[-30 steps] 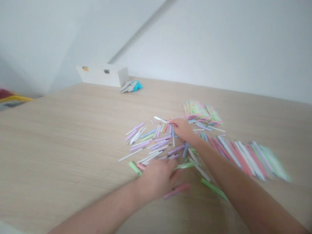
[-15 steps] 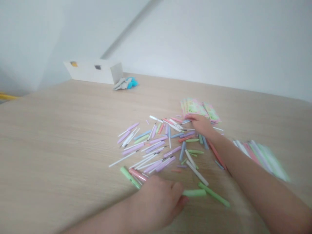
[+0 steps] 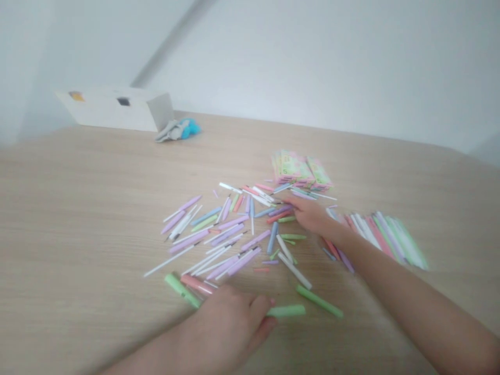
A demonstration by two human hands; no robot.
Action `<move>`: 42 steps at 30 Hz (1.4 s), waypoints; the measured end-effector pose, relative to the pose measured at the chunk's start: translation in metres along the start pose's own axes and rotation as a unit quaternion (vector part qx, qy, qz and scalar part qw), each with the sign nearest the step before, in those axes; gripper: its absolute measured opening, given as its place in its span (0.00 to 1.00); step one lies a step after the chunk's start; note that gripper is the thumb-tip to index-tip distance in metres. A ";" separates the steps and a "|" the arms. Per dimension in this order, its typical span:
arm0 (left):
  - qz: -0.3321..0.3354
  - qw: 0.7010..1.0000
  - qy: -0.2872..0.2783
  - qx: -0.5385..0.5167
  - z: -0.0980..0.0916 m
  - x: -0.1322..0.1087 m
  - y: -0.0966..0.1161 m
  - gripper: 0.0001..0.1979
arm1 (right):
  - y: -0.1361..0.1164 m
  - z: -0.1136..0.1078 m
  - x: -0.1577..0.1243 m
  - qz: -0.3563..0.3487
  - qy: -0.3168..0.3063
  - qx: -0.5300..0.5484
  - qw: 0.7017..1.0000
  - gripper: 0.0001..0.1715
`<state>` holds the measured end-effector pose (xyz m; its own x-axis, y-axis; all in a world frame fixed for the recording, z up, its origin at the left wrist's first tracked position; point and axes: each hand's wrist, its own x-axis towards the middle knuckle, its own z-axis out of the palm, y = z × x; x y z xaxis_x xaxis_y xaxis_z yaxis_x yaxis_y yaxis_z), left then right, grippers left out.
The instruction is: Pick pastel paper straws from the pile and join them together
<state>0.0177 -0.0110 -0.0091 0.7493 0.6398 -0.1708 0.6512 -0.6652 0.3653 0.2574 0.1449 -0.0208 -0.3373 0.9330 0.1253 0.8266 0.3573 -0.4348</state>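
Observation:
My left hand [image 3: 234,317] is closed around a light green pen barrel [image 3: 287,311], which sticks out to the right past the thumb and fingertips. Beside that hand lie a green pen part [image 3: 182,290] and a red one [image 3: 196,284]. My right hand [image 3: 307,211] reaches over the right side of a scattered pile of pen parts, its fingers pointing left just above a purple part [image 3: 280,210]. Blur and the hand itself hide whether those fingers grip anything. White refills [image 3: 172,259] with dark tips lie among coloured barrels and caps.
Stacks of pink and green packets [image 3: 295,169] stand behind the pile. A row of coloured pens [image 3: 385,237] lies at the right, past my right forearm. At the back left are a white box [image 3: 117,112] and a crumpled grey and blue glove-like item [image 3: 177,129].
My right hand has come back from the packets towards the middle of the pile. My left hand keeps the green barrel. The whole view has shifted, so things appear farther left.

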 end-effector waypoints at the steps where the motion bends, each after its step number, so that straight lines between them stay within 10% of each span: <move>1: 0.000 1.000 -0.001 0.000 0.000 0.000 0.000 0.13 | -0.003 0.003 -0.002 -0.026 -0.010 -0.007 1.000 0.30; 10: 0.008 0.999 0.006 0.051 0.001 0.000 0.000 0.12 | -0.011 0.024 -0.016 -0.120 0.009 -0.071 0.990 0.26; 32: 0.071 0.994 0.083 0.030 0.006 -0.003 -0.001 0.10 | -0.045 0.019 0.049 0.018 -0.091 -0.172 0.981 0.12; 42: 0.095 0.988 0.106 0.059 0.004 -0.006 0.001 0.12 | -0.045 -0.007 0.026 0.073 -0.004 -0.009 0.997 0.10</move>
<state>0.0142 -0.0175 -0.0113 0.8255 0.5572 0.0896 0.5205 -0.8131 0.2608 0.2144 0.1534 0.0087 -0.2159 0.9749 0.0543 0.8748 0.2178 -0.4327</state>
